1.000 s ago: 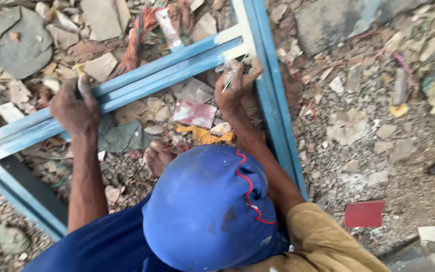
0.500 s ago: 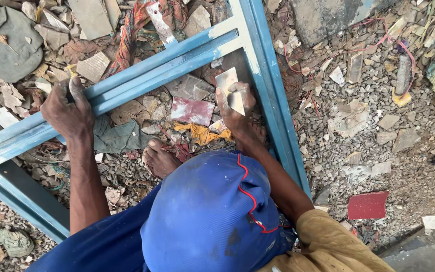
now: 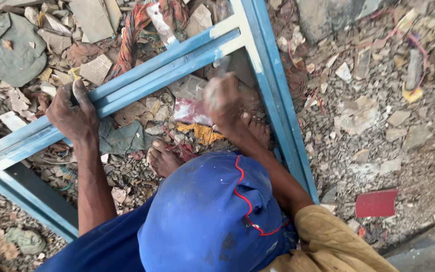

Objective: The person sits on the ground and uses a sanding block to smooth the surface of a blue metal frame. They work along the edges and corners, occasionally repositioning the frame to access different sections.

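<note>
A blue-painted metal frame (image 3: 278, 111) lies tilted over rubble. A person in a blue cap (image 3: 212, 216) crouches right below my camera, and both hands in view are theirs. Their left hand (image 3: 74, 113) grips the frame's double crossbar (image 3: 167, 65) from above. Their right hand (image 3: 225, 100) is blurred, just inside the frame's corner below the crossbar, and I cannot tell what it holds. Their bare feet (image 3: 164, 158) rest on the debris inside the frame. Neither of my own hands shows.
Broken tiles, stones, rags and paper scraps cover the ground. A red flat piece (image 3: 376, 203) lies at the lower right. A grey cloth (image 3: 11, 48) sits at the upper left. A dark beam (image 3: 31, 194) runs under the frame's left end.
The person's right hand has dropped from the frame's corner to just below the crossbar and is now blurred. Their left hand keeps its grip on the crossbar.
</note>
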A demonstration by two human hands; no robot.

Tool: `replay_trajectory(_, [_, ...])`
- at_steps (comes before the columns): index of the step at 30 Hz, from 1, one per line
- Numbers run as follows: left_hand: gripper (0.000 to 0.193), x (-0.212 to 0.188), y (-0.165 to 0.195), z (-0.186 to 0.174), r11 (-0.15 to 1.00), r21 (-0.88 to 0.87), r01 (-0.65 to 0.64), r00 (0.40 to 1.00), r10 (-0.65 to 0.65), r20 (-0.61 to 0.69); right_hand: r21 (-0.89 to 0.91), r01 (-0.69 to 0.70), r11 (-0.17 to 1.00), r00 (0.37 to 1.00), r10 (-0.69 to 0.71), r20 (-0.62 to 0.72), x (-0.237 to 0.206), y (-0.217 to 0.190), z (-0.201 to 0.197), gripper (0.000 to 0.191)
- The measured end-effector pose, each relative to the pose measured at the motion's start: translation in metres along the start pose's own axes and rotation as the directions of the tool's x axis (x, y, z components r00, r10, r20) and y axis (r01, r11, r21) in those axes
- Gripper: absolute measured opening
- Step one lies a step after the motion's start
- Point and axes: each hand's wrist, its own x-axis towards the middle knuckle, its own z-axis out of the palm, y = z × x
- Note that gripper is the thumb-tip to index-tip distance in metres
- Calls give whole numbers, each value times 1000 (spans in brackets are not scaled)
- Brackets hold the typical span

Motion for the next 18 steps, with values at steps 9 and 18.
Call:
replay_trajectory(9, [20, 4, 24, -12, 952, 167, -257, 952, 279, -126, -64, 29, 998, 1000, -29, 2, 18, -11, -18, 7])
replay_trajectory(18, [14, 3, 15, -4, 993, -15, -114, 992, 113, -46, 52, -98, 994, 991, 93, 92, 7, 5, -68, 16])
